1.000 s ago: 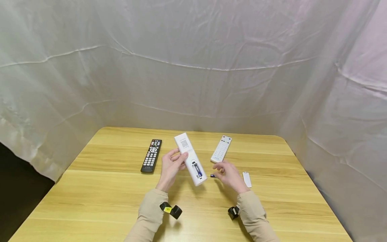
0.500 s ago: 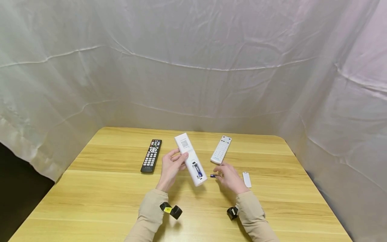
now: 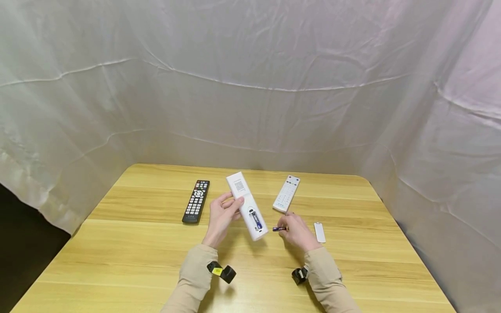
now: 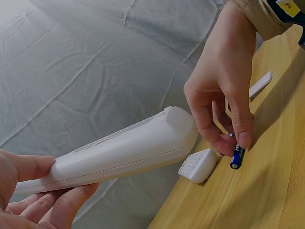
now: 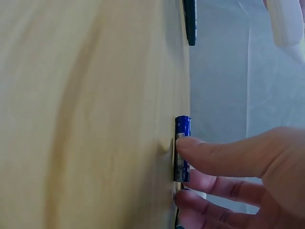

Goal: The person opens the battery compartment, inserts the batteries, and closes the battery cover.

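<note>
My left hand (image 3: 221, 215) grips a white remote control (image 3: 250, 201) above the table, its back facing up. Its battery compartment is uncovered, and a blue battery (image 3: 256, 220) lies inside. To the right, my right hand (image 3: 299, 231) pinches another blue battery (image 5: 183, 126) between thumb and finger, low at the table surface. That battery's end (image 4: 236, 161) points out past the fingertips in the left wrist view. Behind the lower fingers in the right wrist view, a small dark piece is mostly hidden. The white battery cover (image 3: 319, 232) lies right of my right hand.
A second white remote (image 3: 286, 193) lies face up just beyond my right hand. On the left, a black remote (image 3: 195, 202) with pale buttons rests on the wooden table (image 3: 137, 243). Grey curtain (image 3: 250, 117) hangs around the table's back and sides.
My right hand has shifted slightly, and more of the battery in its fingers shows, moved a little to the right. The left hand and its remote have hardly moved.
</note>
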### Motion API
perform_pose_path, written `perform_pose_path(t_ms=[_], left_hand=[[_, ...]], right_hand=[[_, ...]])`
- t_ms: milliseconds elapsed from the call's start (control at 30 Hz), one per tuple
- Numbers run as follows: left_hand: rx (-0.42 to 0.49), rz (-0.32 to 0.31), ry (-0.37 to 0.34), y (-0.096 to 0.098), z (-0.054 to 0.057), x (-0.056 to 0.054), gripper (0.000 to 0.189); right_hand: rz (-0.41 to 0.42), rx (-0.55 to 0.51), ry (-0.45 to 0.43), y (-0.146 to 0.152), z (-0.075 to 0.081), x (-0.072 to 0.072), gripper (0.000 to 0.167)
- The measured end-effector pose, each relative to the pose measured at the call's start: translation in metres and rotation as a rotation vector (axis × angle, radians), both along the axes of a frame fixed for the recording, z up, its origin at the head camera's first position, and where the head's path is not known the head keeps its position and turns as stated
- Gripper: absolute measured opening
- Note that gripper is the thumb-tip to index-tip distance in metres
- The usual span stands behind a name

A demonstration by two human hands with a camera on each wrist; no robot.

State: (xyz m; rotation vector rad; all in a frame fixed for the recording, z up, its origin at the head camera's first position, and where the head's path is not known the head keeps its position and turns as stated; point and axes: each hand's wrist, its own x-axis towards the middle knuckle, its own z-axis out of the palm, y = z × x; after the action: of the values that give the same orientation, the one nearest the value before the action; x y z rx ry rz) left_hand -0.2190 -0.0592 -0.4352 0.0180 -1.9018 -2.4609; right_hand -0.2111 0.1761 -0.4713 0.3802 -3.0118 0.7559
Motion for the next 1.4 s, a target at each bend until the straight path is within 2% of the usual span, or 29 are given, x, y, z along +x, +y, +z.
perform_pose_path(t_ms=[467,700,900,1000,1133,1400], left_hand=[[0.010,-0.004,-0.004,-0.0009,0.0007,0.0006,0.040],[0.013,-0.006,-0.001,-0.0012,0.0004,0.0012,0.040],[0.018,-0.001,-0.005,-0.0009,0.0019,0.0016,0.040],[0.018,-0.003,-0.005,-0.0010,0.0018,0.0017,0.040],[0.017,-0.003,-0.007,-0.0012,0.0013,0.0014,0.041],[0.001,0.002,-0.012,-0.0014,0.0015,0.0009,0.040]], right_hand=[[0.015,0.005,0.023,0.0008,-0.0017,0.0003,0.015],[0.025,-0.053,0.032,0.0012,-0.0022,0.0008,0.012],[0.077,-0.030,0.044,0.0010,-0.0004,0.0007,0.040],[0.098,-0.007,0.047,0.0011,-0.0001,0.0009,0.045],[0.104,0.001,0.049,0.0013,-0.0002,0.0005,0.040],[0.060,-0.031,0.044,0.0008,0.0008,-0.0008,0.024]])
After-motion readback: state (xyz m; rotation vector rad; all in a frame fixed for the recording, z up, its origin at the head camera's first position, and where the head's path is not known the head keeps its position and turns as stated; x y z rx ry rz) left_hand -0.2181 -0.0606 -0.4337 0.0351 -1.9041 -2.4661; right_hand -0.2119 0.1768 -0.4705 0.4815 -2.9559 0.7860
